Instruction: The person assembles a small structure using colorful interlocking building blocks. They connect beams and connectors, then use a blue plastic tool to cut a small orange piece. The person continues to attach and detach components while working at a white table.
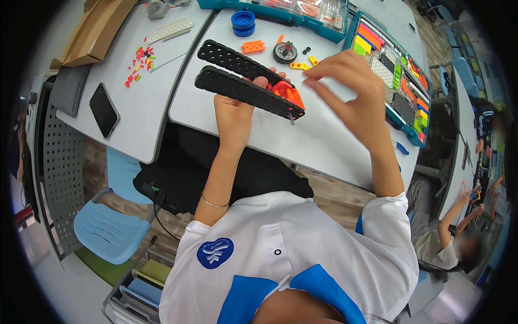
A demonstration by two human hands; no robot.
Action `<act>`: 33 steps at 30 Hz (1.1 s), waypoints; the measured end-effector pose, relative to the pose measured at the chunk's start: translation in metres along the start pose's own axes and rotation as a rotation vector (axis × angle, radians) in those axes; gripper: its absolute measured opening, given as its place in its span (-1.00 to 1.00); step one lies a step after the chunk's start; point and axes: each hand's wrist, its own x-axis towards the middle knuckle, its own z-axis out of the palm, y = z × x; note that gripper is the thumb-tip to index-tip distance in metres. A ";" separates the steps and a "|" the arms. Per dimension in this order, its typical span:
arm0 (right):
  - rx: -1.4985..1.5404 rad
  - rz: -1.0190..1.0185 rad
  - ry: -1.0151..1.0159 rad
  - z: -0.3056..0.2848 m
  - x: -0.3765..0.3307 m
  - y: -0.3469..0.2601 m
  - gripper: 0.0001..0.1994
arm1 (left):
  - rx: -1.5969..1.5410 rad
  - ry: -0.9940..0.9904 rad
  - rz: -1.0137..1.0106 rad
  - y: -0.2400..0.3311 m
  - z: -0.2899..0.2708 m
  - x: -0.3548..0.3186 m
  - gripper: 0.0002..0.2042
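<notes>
My left hand (236,112) grips a build made of two long black perforated beams (237,89) with red and orange blocks (287,93) clamped between them at the right end; a thin metal axle sticks out below that end. My right hand (345,89) hovers just right of the build, fingers pinched together near the red blocks; whether a small piece sits between the fingertips cannot be told. On the white table (313,140) beyond the build lie an orange plate (253,47), a grey-black wheel hub (285,52) and small yellow pieces (298,66).
A teal parts tray (396,75) with coloured pieces stands at the right, another teal case (291,11) at the back, blue wheels (243,22) beside it. On the left table lie a phone (103,109), small red pins (140,62), a white beam (170,29) and a cardboard box (97,29). Other people sit at far right.
</notes>
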 end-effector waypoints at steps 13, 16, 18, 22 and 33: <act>0.714 0.657 -0.432 0.003 -0.009 -0.002 -0.64 | -0.171 -0.060 -0.111 0.000 0.004 -0.002 -0.59; 0.614 0.511 -0.306 0.018 -0.015 0.002 -0.60 | -0.157 -0.101 -0.114 0.002 0.004 -0.002 -0.61; 0.650 0.551 -0.309 0.020 -0.015 0.004 -0.60 | -0.168 -0.139 -0.131 0.002 0.002 -0.001 -0.62; 0.801 0.660 -0.446 0.013 -0.009 0.005 -0.63 | -0.187 -0.189 -0.180 0.000 -0.003 -0.001 -0.61; 0.579 0.483 -0.073 0.026 -0.014 0.010 -0.67 | -0.153 -0.028 -0.123 0.007 0.003 -0.008 -0.44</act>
